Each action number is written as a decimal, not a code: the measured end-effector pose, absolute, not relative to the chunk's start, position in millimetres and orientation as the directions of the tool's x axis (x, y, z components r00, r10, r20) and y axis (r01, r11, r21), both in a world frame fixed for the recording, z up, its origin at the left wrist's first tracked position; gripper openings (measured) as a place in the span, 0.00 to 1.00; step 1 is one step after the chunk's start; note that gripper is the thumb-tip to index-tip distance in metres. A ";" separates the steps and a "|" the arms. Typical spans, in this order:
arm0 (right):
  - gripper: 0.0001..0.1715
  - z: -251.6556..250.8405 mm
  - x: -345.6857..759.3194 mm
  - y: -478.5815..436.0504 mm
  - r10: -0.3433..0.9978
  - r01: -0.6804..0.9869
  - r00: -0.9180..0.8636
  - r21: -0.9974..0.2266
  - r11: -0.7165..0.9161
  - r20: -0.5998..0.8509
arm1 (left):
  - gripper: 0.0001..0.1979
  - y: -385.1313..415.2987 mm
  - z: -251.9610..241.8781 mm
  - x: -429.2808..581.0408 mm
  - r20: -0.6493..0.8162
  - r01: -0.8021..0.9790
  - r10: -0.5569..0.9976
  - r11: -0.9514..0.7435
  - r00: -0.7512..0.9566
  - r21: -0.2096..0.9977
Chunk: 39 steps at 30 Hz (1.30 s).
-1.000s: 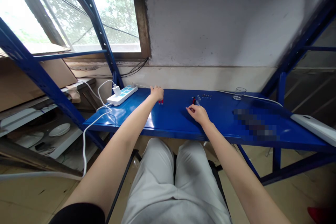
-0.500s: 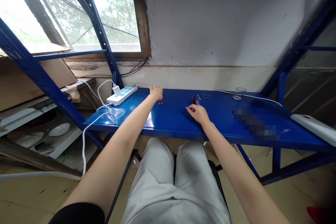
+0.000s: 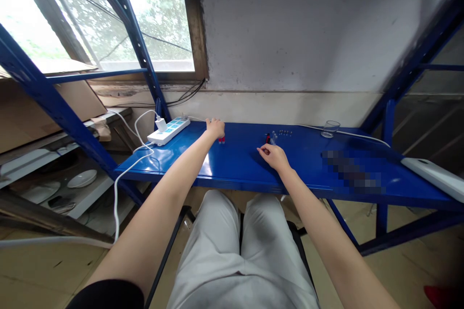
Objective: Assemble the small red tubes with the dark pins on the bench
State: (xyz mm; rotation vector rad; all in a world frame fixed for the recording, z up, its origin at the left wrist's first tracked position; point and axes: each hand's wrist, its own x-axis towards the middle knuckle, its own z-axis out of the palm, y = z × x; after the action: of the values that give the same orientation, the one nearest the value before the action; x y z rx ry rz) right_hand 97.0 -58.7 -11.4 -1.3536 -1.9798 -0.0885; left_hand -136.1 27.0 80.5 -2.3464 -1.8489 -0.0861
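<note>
My left hand [image 3: 215,128] reaches far out over the blue metal shelf [image 3: 239,164], its fingers curled round small red pieces [image 3: 221,140] that stick out below the palm. My right hand [image 3: 274,155] rests on the shelf nearer to me, fingers pinched on something I cannot make out. Just beyond it lie a red-and-black small part [image 3: 268,138], a little clear piece [image 3: 273,138] and a row of tiny dark bits [image 3: 285,132].
A white power strip [image 3: 168,131] with a plugged charger and white cable [image 3: 125,174] sits at the shelf's left end. A glass cup [image 3: 330,128] stands at the back right. A white flat object [image 3: 435,175] lies far right. Blue rack posts frame both sides; plates sit on a lower left shelf.
My left hand has edged slightly farther back and left with the red pieces. My right hand has barely moved.
</note>
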 end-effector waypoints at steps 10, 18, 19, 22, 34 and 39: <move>0.18 -15.6 109.9 -53.8 0.819 0.891 0.254 -0.453 0.008 0.515 | 0.15 -0.6 76.8 -109.1 0.502 0.741 0.598 -0.657 0.625 -0.138; 0.14 -16.5 122.1 -49.8 0.817 0.837 0.393 -0.531 -0.130 0.421 | 0.28 -19.3 27.8 -55.2 0.345 0.717 0.698 -0.691 0.628 0.093; 0.14 -16.4 122.3 -49.6 0.817 0.832 0.399 -0.539 -0.132 0.416 | 0.29 -19.5 22.1 -48.3 0.315 0.730 0.730 -0.668 0.606 0.143; 0.13 -16.1 122.6 -49.7 0.804 0.820 0.413 -0.559 -0.123 0.429 | 0.30 -19.3 10.4 -29.1 0.295 0.749 0.776 -0.623 0.557 0.226; 0.10 -14.6 120.8 -50.7 0.833 0.810 0.429 -0.558 -0.183 0.349 | 0.16 -11.3 2.6 -10.5 0.427 0.770 0.717 -0.634 0.551 0.069; 0.12 -19.2 121.7 -45.4 0.844 0.837 0.416 -0.506 -0.210 0.338 | 0.10 -14.1 5.0 -9.6 0.485 0.777 0.718 -0.619 0.499 0.118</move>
State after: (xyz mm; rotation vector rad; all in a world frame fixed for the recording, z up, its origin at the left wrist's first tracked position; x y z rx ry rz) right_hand 121.7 -45.4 -19.2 -2.0433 -1.4191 0.0155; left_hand -9.6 -14.1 5.0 -2.6180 -1.3117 -0.7636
